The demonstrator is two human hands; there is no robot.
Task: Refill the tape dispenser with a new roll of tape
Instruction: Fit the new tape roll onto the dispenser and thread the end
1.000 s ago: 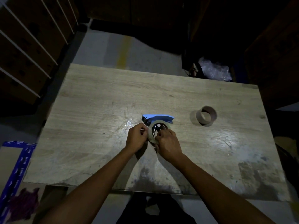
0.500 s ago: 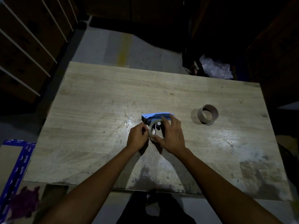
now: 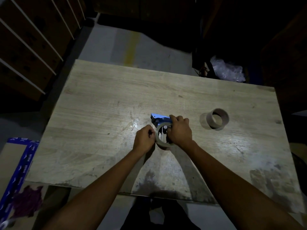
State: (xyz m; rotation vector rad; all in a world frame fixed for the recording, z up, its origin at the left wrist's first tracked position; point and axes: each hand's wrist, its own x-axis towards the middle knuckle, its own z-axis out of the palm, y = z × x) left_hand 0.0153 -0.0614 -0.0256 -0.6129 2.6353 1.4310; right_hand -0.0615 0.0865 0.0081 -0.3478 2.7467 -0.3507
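While both hands work at the middle of the wooden table, the step in hand appears to be seating the new roll on the dispenser and freeing its leading end. Item one: tape dispenser, blue, lying on the table just beyond the hands, only its far edge and part of a dark hub showing. Item two: new roll of tape, pale and translucent, standing tilted against or on the dispenser's hub; whether it is fully seated cannot be told, as the hand covers the joint. Item three: right hand, draped over the far right side of the roll and onto the blue body, fingers curled in a hold that steadies both; whether it clasps the roll or the dispenser more firmly cannot be told. Item four: left hand, closed in a pinch at the roll's left rim, seemingly nipping the tape's free end, though no strip is clearly visible in the dim light. Item five: empty cardboard core, upright and well apart to the right, hollow, nothing inside it; judged to be the spent roll, already out. Next move, by judgement: draw the free end out from the roll and lead it toward the dispenser's cutting edge while the right hand keeps the body from sliding. Off the table, a blue-edged carton lies on the floor at left and a clear plastic bag beyond the far edge; contents of either not discernible.
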